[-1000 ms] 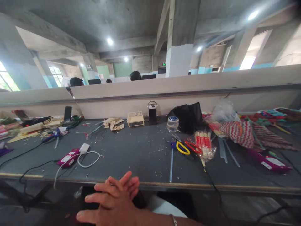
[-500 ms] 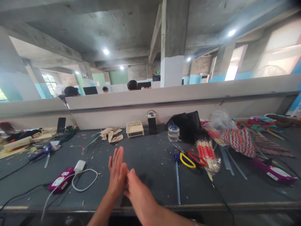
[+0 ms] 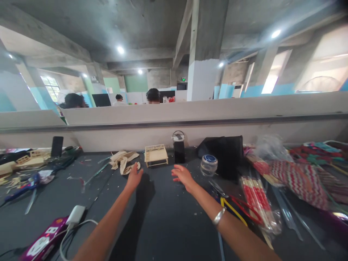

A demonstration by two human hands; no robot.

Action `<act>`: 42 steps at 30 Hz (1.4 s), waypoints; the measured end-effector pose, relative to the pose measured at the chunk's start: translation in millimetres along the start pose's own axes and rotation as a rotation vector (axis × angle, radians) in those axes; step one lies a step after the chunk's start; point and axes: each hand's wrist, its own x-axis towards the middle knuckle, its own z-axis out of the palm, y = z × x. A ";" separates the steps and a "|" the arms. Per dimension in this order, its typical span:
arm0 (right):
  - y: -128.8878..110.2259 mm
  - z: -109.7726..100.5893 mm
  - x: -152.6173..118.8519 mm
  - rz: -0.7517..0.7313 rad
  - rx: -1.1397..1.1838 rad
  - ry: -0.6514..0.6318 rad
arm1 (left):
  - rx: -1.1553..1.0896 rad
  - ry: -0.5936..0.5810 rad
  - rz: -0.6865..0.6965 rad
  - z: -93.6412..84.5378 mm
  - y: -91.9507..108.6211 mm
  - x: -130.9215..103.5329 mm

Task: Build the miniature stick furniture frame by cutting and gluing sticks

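Note:
A small pale wooden model (image 3: 156,155), like a miniature bed or bench with a lattice back, stands on the dark table (image 3: 165,206) near the partition. Short of it on the left, my left hand (image 3: 134,177) reaches forward, open and holding nothing. The crumpled tan cloth (image 3: 123,161) lies just beyond its fingertips. On the other side, my right hand (image 3: 183,177) is open too, fingers apart and pointing left, with nothing in it. Behind that hand a black phone (image 3: 179,151) stands upright. A clear jar with a blue lid (image 3: 209,165) sits to its right.
To the right lie yellow-and-red-handled scissors (image 3: 235,210), bagged red-and-white sticks (image 3: 257,199), a black bag (image 3: 228,152) and zigzag-patterned fabric (image 3: 296,177). At the left are a purple power strip (image 3: 45,239) with a white charger and a blue glue gun (image 3: 23,186). People sit beyond the partition (image 3: 130,115).
My hands were pressed together near the table's front. Now they are apart and further forward, one on each side of the wooden model. The view has moved closer to the table.

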 end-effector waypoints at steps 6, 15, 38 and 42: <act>28.1 24.7 74.1 -0.049 -0.200 0.117 | 0.087 0.025 0.022 40.7 -14.2 37.6; 48.2 43.9 123.4 -0.052 -0.605 0.250 | 0.316 0.038 0.137 61.4 -17.7 45.6; 45.5 46.8 135.9 0.060 -0.972 0.243 | 0.668 0.022 0.177 67.5 -11.2 42.6; 45.2 46.3 136.3 0.058 -0.983 0.243 | 0.681 0.018 0.182 67.6 -10.8 42.3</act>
